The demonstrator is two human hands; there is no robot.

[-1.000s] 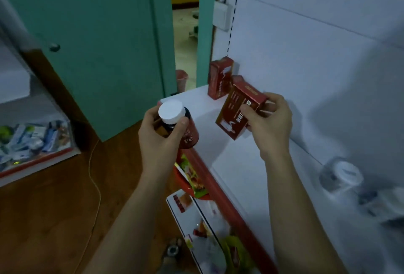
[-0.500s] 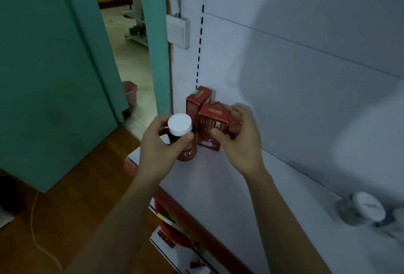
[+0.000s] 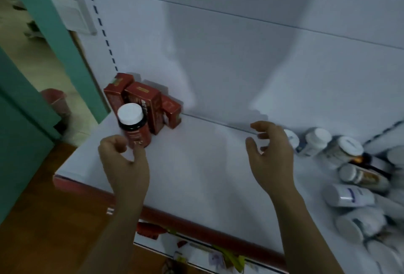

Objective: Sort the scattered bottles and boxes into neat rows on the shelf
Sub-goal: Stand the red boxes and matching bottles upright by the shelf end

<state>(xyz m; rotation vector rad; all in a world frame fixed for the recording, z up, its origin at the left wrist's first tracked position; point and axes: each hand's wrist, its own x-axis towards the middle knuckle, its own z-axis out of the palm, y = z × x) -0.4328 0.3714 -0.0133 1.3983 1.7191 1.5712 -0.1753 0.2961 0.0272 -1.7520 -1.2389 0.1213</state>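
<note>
The red bottle (image 3: 134,128) with the white cap stands upright near the left back corner of the shelf (image 3: 196,175), touching or almost touching the red boxes (image 3: 142,96) that stand in a tight group behind it against the back panel. My left hand (image 3: 124,164) is just in front of its base, the fingers loosely curled and holding nothing; I cannot tell if one fingertip touches the label.

My right hand (image 3: 271,155) hovers over the middle of the shelf near the back edge, fingers relaxed and spread a little, also holding nothing.

The scattered bottles (image 3: 317,140) are at the right end of the shelf, directly to the right of this hand and well apart from the left one, so I think the right hand is the one to use. A few at the back stand upright. An amber bottle (image 3: 363,177) and a white bottle (image 3: 347,195) nearer the front edge lie on their sides, the long axis about along the shelf, and the amber one has its cap toward my hand. I judge that a lying one must be gripped across its body and turned upright before it joins the row at the left
</note>
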